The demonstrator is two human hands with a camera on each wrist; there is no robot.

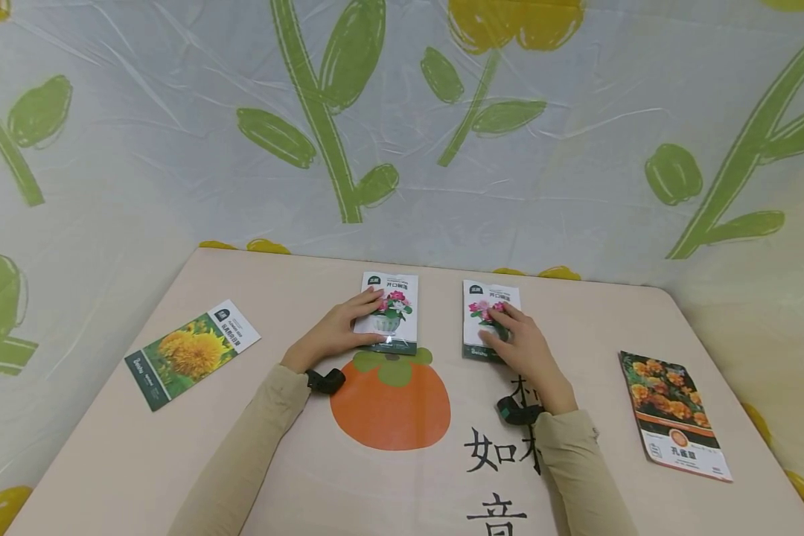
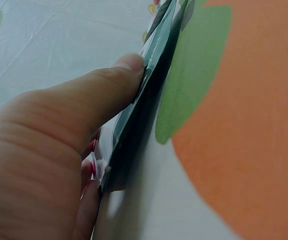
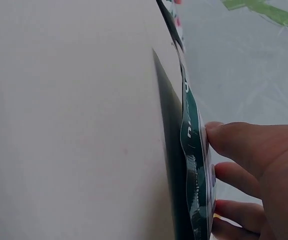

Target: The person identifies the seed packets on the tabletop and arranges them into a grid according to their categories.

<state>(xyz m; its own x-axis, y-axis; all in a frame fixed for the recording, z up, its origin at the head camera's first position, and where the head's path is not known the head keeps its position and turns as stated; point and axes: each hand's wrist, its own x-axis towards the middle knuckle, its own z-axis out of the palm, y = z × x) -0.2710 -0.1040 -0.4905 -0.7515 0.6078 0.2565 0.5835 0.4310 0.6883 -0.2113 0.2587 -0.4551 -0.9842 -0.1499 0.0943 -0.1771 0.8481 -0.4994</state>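
Observation:
Two matching white and dark green seed packets, printed with pink flowers in a bowl, lie upright side by side near the table's far edge. On the left packet rests my left hand, its thumb on the lower part and fingers over the upper left. My right hand touches the face of the right packet with thumb and fingertips. Both wrist views show the thumb on the printed side of the left packet and the right packet; a dark shadow lies along each lower edge.
A seed packet with yellow flowers lies slanted at the left. An orange-flower packet lies at the right. The table carries a printed orange persimmon and black characters. A flower-printed curtain hangs behind.

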